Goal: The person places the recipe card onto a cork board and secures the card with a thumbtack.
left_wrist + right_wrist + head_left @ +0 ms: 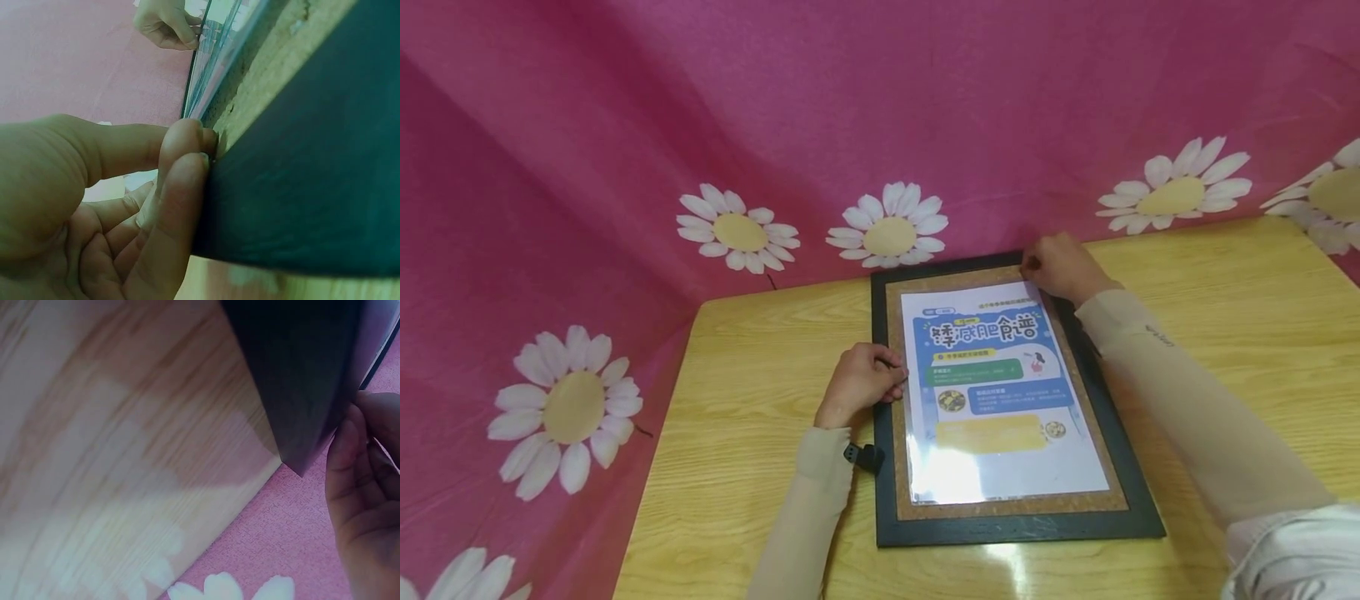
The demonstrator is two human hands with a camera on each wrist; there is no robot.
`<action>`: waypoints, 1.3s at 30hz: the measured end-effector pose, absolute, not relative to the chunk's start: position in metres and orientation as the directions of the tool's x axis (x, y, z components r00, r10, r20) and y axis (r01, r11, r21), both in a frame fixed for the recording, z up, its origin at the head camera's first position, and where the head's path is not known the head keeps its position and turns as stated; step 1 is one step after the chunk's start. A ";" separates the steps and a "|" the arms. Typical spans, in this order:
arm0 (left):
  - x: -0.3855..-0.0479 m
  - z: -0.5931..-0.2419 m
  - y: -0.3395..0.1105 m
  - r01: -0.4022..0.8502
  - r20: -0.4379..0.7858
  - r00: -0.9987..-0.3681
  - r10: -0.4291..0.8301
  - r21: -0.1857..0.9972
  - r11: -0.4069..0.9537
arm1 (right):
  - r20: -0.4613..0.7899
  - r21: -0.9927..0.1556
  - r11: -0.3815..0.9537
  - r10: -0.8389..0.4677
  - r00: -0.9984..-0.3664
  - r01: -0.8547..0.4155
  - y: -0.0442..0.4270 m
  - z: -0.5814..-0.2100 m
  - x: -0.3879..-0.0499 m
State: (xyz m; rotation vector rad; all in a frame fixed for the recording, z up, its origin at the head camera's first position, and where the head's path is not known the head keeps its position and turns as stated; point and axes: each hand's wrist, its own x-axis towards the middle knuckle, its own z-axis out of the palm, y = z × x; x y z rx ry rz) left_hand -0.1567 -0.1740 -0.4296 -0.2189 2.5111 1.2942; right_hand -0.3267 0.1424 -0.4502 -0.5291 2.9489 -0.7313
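A printed sheet [1007, 467] with a glossy clear surface lies over the cork panel [898, 492] of a black-framed board [1000, 529]. My left hand [861, 385] pinches the sheet's left edge, its thumb and fingertips together above the frame's left side; the left wrist view shows this hand [131, 187] close to the cork [269, 75]. At the sheet's upper right corner, my right hand [1063, 267] has its fingers curled in a pinch. In the right wrist view that hand [372, 469] is beside the frame's corner [300, 412]; its fingertips are partly hidden.
The board rests on a light wooden table [760, 375], its top edge close to the table's back edge. Behind and to the left hangs a pink cloth [925, 108] with large white flowers. A small black device [863, 456] is at my left wrist, beside the frame.
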 end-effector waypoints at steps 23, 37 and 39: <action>-0.159 -0.431 -0.169 -0.273 -0.340 -0.941 0.008 0.769 0.579 | 0.039 -0.522 0.785 -0.369 -0.929 -0.334 0.155 -0.450 -0.325; -0.158 -0.430 -0.173 -0.277 -0.348 -0.937 0.007 0.759 0.589 | 0.101 -0.478 0.768 -0.435 -0.895 -0.427 0.152 -0.450 -0.315; -0.157 -0.429 -0.174 -0.284 -0.353 -0.936 0.000 0.754 0.593 | 0.100 -0.478 0.764 -0.442 -0.891 -0.433 0.149 -0.451 -0.314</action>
